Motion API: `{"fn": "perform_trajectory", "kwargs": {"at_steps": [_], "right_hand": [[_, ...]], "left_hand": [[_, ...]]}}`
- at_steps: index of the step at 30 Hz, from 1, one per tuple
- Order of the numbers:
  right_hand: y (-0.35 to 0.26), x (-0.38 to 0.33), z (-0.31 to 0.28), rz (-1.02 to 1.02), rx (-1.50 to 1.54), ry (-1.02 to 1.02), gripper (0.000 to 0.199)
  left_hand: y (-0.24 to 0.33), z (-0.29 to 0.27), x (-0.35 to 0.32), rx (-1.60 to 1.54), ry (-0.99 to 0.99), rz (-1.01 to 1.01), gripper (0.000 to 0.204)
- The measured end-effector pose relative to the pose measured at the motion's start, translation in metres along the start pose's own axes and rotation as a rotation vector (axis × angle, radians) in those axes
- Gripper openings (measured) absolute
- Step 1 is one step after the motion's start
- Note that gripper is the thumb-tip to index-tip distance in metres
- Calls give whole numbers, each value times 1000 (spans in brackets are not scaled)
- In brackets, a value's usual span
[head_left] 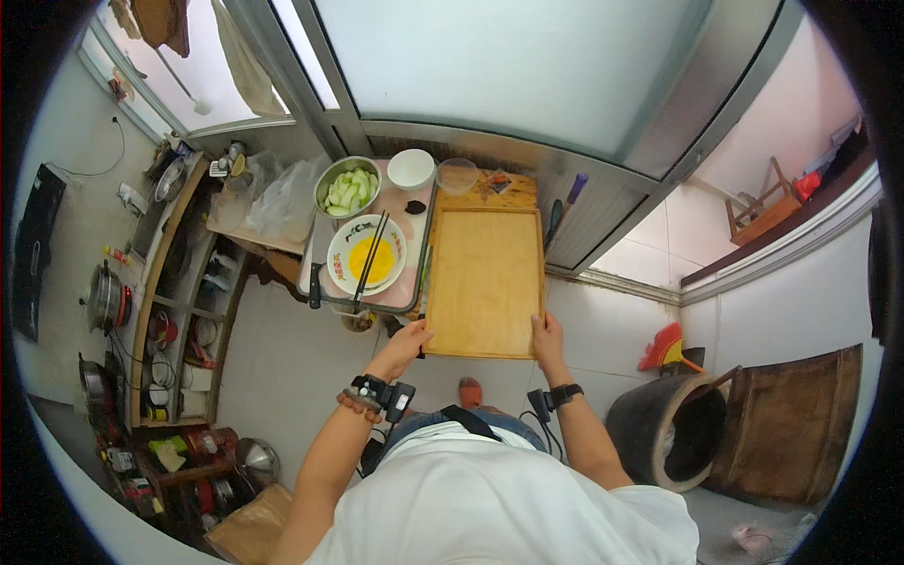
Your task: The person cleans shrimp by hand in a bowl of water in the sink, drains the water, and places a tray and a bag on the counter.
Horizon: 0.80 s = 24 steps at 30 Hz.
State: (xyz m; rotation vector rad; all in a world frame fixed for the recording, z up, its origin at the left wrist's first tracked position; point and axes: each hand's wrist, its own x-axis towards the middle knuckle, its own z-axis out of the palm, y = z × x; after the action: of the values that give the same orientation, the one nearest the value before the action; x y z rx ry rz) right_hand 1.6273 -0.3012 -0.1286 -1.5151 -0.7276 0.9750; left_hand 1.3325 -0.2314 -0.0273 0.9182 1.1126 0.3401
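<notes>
A steel bowl (347, 186) of pale green slices and a plate (366, 255) of beaten egg, chopsticks (370, 261) laid across, are set on a tray (415, 266). The cutting board (485, 280) — long axis pointing away — is clasped at its near corners by the left hand (407, 337) and right hand (546, 337).

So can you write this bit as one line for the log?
left hand: grips cutting board near corner | right hand: grips other near corner | tray: beside board, egg plate

Left hand (407, 337), right hand (546, 337) grip wooden cutting board (485, 278) near edge.
</notes>
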Motion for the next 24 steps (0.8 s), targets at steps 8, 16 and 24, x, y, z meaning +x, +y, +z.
{"fn": "perform_trajectory", "kwargs": {"at_steps": [8, 16, 24], "right_hand": [[16, 31, 21, -311, -626, 229, 26], [-18, 26, 24, -228, -798, 49, 23], [-20, 25, 33, -283, -599, 105, 22]], "left_hand": [[-20, -53, -83, -450, 96, 63, 45], [-79, -128, -153, -751, 497, 195, 41], [-69, -134, -160, -709, 610, 296, 38]]}}
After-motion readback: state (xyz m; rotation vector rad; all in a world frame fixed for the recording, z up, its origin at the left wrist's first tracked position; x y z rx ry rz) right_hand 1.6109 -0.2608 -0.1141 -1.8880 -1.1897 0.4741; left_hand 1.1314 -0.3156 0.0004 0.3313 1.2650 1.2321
